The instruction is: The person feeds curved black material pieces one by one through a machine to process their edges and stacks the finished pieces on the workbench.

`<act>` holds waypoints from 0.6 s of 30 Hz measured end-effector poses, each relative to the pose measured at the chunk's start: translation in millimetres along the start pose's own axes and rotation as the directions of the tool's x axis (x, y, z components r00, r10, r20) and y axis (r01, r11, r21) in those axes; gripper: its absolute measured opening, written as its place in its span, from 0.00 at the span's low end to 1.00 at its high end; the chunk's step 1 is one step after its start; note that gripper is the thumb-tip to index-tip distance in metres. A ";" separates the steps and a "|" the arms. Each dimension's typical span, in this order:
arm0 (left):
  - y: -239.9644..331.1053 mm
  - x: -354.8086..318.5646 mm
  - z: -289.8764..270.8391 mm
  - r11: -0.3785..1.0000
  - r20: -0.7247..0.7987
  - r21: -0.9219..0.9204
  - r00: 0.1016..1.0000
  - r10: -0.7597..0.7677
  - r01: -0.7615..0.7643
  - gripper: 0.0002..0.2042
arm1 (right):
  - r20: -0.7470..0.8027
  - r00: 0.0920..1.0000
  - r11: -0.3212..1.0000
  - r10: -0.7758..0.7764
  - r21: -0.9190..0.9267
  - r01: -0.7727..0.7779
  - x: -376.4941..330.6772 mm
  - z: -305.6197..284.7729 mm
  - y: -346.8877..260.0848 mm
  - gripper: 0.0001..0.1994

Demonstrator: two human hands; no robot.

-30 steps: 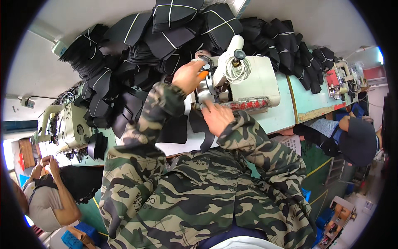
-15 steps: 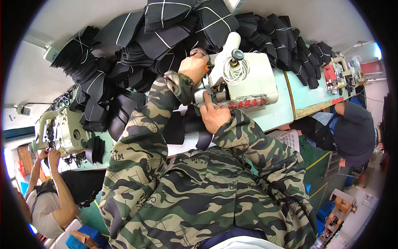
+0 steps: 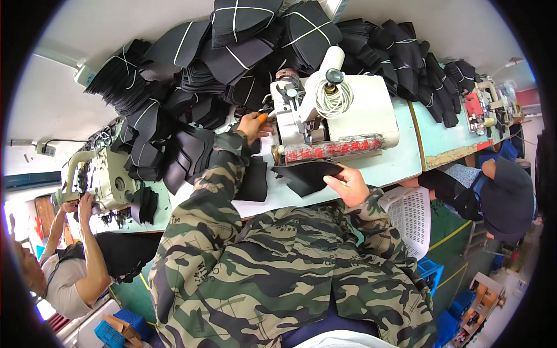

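Note:
My right hand [image 3: 349, 184] pinches the right end of a curved black fabric piece [image 3: 307, 177] in front of the cream sewing machine [image 3: 365, 110]. The piece hangs apart from the machine, over the table's near part. Left of the machine, my left hand [image 3: 253, 127] is closed on a small tool with an orange handle [image 3: 263, 118]; its working end is hard to make out. Another black piece [image 3: 253, 182] lies flat on the table below my left hand, partly under my left sleeve. A coil of pale cord [image 3: 333, 103] hangs on the machine's top.
Tied stacks of black pieces [image 3: 243, 23] are heaped along the table's back. A co-worker [image 3: 75, 275] handles another sewing machine [image 3: 96, 180] at left. A second person [image 3: 505, 200] is at far right, past a white plastic basket [image 3: 411, 223]. Blue crates [image 3: 119, 327] are low at left.
My right hand has moved right and toward me, drawing the black piece away from the machine. My left hand has come off the machine, leftward and nearer, with the orange-handled tool.

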State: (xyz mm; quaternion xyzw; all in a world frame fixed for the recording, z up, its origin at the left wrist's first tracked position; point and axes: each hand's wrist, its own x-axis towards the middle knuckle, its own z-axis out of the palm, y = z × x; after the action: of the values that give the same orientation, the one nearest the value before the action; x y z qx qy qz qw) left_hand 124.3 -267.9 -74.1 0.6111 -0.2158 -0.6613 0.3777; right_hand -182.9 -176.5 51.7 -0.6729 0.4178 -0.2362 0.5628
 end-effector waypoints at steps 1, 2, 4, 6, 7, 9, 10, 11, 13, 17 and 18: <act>-8.2 7.8 -7.2 1.000 -0.025 0.009 1.000 -0.010 0.011 0.12 | -0.020 0.999 0.991 0.045 0.130 -0.042 -1.0 1.1 -4.5 0.11; -15.6 15.4 -15.0 1.000 -0.049 0.017 0.999 -0.020 0.021 0.11 | -0.034 0.995 0.963 0.093 0.257 -0.081 -1.0 2.0 -7.1 0.11; -1.9 9.6 -2.1 0.981 -0.094 0.188 0.995 -0.032 0.049 0.11 | -0.056 0.996 0.956 0.073 0.287 -0.054 -1.8 -1.3 22.4 0.13; 13.6 -1.2 4.1 0.919 -0.176 0.386 0.984 -0.010 0.078 0.12 | -0.042 0.996 0.972 0.081 0.224 -0.069 -1.7 -3.8 41.2 0.10; 9.4 1.2 -12.8 0.925 -0.126 0.377 0.992 0.008 0.041 0.12 | -0.051 0.997 0.969 0.066 0.241 -0.052 3.1 -3.2 -2.5 0.09; 0.7 5.3 -32.4 0.962 -0.056 0.271 0.998 0.039 -0.022 0.11 | -0.038 0.998 0.970 0.050 0.242 -0.039 11.1 10.4 18.3 0.10; -5.6 4.0 -31.5 0.960 -0.055 0.279 0.998 0.039 -0.022 0.11 | -0.027 0.999 0.971 0.036 0.236 -0.029 13.2 15.0 27.8 0.13; -11.2 0.0 -27.5 0.961 -0.026 0.225 0.985 0.172 -0.162 0.11 | 0.012 0.998 0.976 0.058 0.210 -0.059 18.4 16.0 25.4 0.13; -8.9 -13.9 -20.3 0.932 0.001 0.260 0.965 0.262 -0.253 0.11 | 0.012 0.997 0.960 0.076 0.269 -0.077 29.4 22.5 24.6 0.13; 52.1 -104.2 20.5 0.545 -0.014 0.810 0.921 0.389 -0.218 0.11 | 0.000 0.998 0.935 0.070 0.349 -0.065 40.3 27.3 42.9 0.13; 64.5 -129.1 35.3 0.710 0.078 0.669 0.971 0.228 -0.220 0.11 | -0.004 0.998 0.937 0.060 0.344 -0.055 40.7 29.5 38.9 0.12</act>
State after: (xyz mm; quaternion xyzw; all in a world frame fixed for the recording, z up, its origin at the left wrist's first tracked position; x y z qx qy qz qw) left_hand 101.2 -215.6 63.0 0.6787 -0.5105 -0.4845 0.2097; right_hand -149.3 -194.4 0.9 -0.5501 0.3937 -0.2939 0.6754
